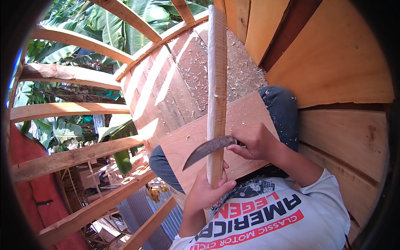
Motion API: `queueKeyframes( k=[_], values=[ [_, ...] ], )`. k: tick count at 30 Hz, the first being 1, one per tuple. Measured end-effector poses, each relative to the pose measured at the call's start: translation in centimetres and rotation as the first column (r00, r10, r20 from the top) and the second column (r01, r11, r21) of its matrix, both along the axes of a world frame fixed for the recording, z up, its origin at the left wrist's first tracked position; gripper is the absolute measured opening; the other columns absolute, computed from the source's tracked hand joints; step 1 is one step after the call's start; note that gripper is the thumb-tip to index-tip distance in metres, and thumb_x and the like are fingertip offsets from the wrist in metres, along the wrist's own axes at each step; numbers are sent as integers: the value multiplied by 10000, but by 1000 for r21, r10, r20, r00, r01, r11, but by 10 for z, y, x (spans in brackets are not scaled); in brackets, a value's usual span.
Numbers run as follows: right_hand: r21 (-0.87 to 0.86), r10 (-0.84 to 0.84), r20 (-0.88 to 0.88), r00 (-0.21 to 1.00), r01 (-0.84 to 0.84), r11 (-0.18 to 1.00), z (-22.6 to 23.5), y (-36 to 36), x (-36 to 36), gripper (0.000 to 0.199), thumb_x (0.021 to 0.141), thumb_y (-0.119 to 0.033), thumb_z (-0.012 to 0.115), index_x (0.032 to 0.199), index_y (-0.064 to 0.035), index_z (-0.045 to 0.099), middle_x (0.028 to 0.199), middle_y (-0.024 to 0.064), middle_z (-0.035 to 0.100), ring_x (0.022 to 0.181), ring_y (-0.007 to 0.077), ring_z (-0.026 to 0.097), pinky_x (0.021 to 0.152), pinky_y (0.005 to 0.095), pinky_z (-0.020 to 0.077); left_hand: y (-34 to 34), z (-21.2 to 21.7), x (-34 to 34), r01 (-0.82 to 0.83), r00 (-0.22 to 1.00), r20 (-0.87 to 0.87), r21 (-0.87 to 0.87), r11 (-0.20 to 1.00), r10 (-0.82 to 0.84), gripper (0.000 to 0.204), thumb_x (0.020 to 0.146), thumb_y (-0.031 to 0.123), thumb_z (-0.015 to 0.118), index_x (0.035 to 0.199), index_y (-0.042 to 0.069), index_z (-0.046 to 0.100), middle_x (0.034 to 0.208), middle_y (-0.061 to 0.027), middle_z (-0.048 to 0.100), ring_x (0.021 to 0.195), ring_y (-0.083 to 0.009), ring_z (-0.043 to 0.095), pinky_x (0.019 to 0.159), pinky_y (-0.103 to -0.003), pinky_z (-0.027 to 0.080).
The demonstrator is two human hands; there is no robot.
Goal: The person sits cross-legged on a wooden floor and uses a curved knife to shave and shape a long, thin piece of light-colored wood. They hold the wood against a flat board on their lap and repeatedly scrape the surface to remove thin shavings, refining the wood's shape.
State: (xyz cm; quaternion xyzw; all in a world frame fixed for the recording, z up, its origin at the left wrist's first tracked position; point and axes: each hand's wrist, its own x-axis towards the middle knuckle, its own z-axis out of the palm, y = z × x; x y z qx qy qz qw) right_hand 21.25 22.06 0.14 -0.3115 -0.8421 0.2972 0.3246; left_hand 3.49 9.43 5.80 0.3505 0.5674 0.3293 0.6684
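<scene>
Blade (207,149) across strip (217,89), board (243,121) beneath

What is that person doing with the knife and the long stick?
A person sits inside a wooden frame with a board across their lap. The left hand grips the lower end of a long wooden strip, holding it upright. The right hand holds a curved knife, its blade laid across the strip. Wood shavings are scattered over the planks behind.
</scene>
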Motion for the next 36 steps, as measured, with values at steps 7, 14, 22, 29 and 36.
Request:
queueKeyframes(
  k=[7,14,22,29,36],
  values=[
    [-91,18,-52,998,-22,996,-6,-3,-2,353,902,-351,594,771,-23,581,579,150,538,552,333,592,484,385,459,3,-5,2,-20,998,56,19,1000,18,437,747,20,737,1094,5,471,656,45,434,580,-41,427,536,-192,338],
    [-49,-105,-70,992,102,994,-11,11,-1,366,889,-365,603,736,-35,561,549,129,515,525,318,582,467,372,447,5,-3,5,-33,999,37,-8,999,33,410,769,23,719,1093,10,468,635,53,429,558,-38,414,534,-195,339],
    [-118,-125,-112,986,112,987,-11,16,8,320,903,-316,600,768,-27,564,560,135,516,478,286,558,456,359,420,-7,-4,2,38,999,-12,8,999,-37,435,747,23,738,1089,17,469,643,44,443,566,-37,433,529,-193,348],
    [-367,-349,-94,932,294,883,-6,19,4,278,896,-279,609,800,-20,574,556,138,522,519,329,581,473,374,430,-10,-4,4,1,998,57,-9,1000,0,437,750,18,734,1097,14,468,654,39,449,570,-37,444,525,-193,344],
    [-533,-280,-131,951,171,829,-20,-16,0,328,912,-315,598,843,5,581,515,94,473,453,168,490,463,321,379,-6,-12,11,-206,922,330,-16,978,200,391,823,48,670,1111,15,408,660,3,453,554,-80,475,503,-251,431]
  ],
)
